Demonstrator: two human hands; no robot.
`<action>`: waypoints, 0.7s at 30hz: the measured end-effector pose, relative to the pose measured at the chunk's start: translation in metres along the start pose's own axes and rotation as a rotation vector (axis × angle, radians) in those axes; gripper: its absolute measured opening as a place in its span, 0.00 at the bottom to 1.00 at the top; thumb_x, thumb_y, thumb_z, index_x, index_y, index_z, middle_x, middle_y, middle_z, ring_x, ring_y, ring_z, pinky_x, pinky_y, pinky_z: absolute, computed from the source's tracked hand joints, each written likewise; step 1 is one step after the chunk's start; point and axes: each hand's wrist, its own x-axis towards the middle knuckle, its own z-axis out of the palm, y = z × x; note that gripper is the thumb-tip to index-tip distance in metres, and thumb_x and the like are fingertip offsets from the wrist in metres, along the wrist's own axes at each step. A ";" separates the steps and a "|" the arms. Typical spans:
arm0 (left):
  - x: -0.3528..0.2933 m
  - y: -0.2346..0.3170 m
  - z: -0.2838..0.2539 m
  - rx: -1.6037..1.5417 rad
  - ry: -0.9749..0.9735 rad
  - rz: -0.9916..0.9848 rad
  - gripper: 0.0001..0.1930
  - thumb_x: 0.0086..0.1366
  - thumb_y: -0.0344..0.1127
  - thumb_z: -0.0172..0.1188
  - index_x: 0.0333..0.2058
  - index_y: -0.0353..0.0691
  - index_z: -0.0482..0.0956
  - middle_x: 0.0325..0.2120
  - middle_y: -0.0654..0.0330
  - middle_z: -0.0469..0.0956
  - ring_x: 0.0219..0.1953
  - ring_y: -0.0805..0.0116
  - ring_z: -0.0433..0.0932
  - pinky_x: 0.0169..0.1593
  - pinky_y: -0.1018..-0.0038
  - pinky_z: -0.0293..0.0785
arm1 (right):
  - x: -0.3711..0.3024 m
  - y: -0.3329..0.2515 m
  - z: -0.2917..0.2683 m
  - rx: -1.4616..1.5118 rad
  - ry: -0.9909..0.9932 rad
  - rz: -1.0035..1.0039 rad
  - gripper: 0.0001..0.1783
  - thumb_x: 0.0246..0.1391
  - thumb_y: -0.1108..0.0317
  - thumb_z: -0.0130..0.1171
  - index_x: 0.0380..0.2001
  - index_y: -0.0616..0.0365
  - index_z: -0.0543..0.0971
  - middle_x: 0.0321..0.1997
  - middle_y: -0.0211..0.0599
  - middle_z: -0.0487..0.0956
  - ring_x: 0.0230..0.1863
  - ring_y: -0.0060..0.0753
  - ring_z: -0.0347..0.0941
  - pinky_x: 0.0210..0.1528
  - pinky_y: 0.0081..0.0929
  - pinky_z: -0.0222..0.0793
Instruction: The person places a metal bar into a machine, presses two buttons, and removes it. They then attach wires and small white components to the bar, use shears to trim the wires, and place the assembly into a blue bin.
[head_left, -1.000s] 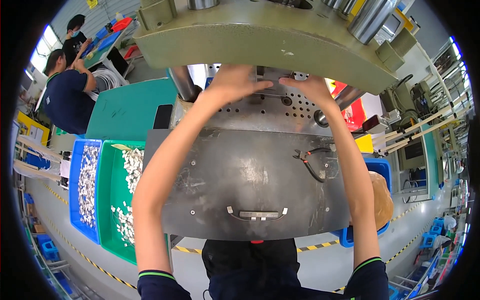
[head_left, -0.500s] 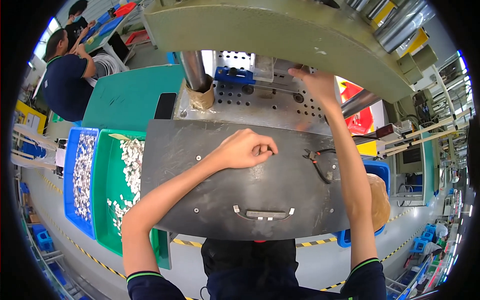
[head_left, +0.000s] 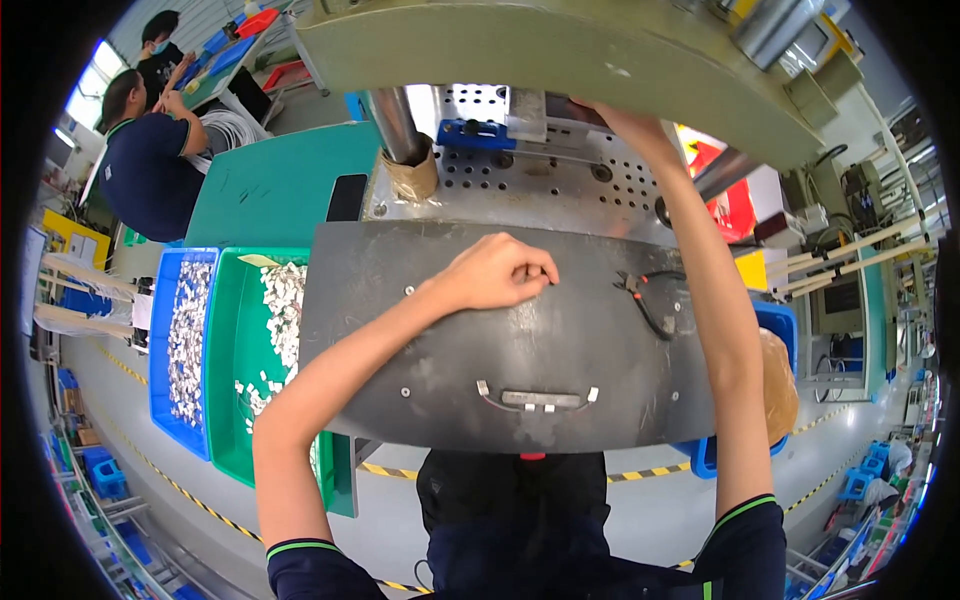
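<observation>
Left hand (head_left: 497,272) curls loosely over the dark tabletop (head_left: 560,330), contents unclear; right hand (head_left: 632,128) reaches under the press beam (head_left: 560,55), fingertips hidden, grip impossible to tell, near the metal block (head_left: 527,113)!

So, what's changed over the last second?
The bare left hand drew back toward the person from beneath the olive-green metal press beam; it's loosely curled over the dark grey metal plate. The right hand remains beneath the beam, partly hidden. The black-and-red pliers and slim grey metal bar stayed put.
</observation>
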 end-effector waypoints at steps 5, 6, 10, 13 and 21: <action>-0.020 0.037 -0.007 0.169 -0.044 0.116 0.09 0.65 0.32 0.61 0.42 0.41 0.85 0.26 0.52 0.83 0.31 0.49 0.82 0.38 0.57 0.78 | -0.058 0.004 -0.001 -0.984 0.469 -0.642 0.13 0.62 0.72 0.69 0.48 0.65 0.83 0.55 0.44 0.83 0.54 0.44 0.83 0.52 0.33 0.81; -0.044 0.053 -0.006 0.187 0.002 0.105 0.08 0.65 0.32 0.61 0.41 0.40 0.85 0.28 0.52 0.83 0.32 0.48 0.83 0.39 0.56 0.78 | -0.086 -0.016 0.000 -0.845 0.371 -0.691 0.15 0.60 0.73 0.68 0.49 0.63 0.82 0.60 0.47 0.80 0.59 0.51 0.78 0.58 0.39 0.77; -0.139 0.130 0.006 0.038 -0.196 -0.098 0.07 0.66 0.35 0.63 0.40 0.40 0.84 0.32 0.52 0.84 0.34 0.47 0.83 0.38 0.56 0.79 | -0.245 -0.035 -0.026 -0.433 -0.258 -0.609 0.10 0.54 0.78 0.65 0.42 0.60 0.84 0.51 0.46 0.83 0.55 0.50 0.81 0.57 0.39 0.78; -0.206 0.130 0.022 -0.155 -0.365 -0.318 0.08 0.68 0.36 0.64 0.40 0.39 0.86 0.33 0.52 0.85 0.36 0.48 0.84 0.39 0.56 0.79 | -0.357 -0.055 -0.037 0.022 -0.587 -0.076 0.03 0.55 0.78 0.69 0.34 0.61 0.86 0.35 0.39 0.87 0.38 0.39 0.86 0.43 0.32 0.81; -0.284 0.057 0.094 0.060 0.255 -0.609 0.13 0.72 0.38 0.63 0.36 0.31 0.86 0.31 0.47 0.87 0.33 0.47 0.85 0.39 0.58 0.80 | -0.497 0.002 -0.046 -0.292 -0.441 0.694 0.13 0.70 0.68 0.58 0.35 0.69 0.83 0.32 0.45 0.88 0.30 0.36 0.85 0.37 0.29 0.79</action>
